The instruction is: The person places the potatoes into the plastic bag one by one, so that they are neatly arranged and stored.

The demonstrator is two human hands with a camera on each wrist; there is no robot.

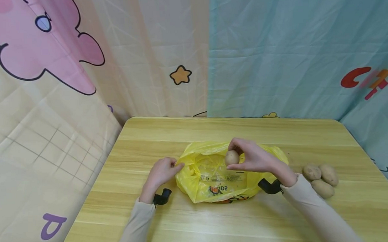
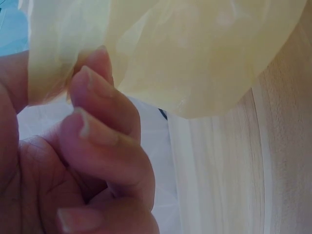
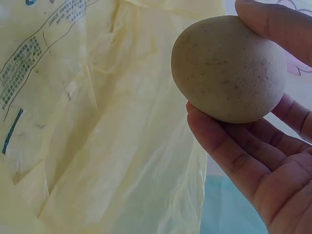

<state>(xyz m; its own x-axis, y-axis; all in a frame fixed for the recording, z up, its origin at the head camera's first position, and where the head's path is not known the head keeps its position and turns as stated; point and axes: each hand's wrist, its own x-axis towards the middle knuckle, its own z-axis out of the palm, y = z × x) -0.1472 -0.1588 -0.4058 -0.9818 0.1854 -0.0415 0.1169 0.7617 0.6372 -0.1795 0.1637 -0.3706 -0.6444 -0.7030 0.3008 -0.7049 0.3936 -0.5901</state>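
A yellow plastic bag (image 1: 196, 192) lies on the table with its mouth spread wide, printed writing showing inside. At its left edge my left hand (image 1: 162, 173) pinches the rim between thumb and fingers; the left wrist view shows the thin film (image 2: 170, 63) caught there, the other fingers curled below. Over the bag's opening my right hand (image 1: 254, 158) holds a potato (image 1: 232, 157) between thumb and fingers. In the right wrist view that potato (image 3: 229, 70) is round and pale brown with dark specks, beside the bag's crumpled wall (image 3: 122, 146).
Three more potatoes (image 1: 323, 189) lie grouped on the table to the right of the bag, near my right forearm. The wooden table (image 1: 143, 137) ends at curtains (image 1: 259, 61) behind it and a patterned cloth (image 1: 70, 150) on the left.
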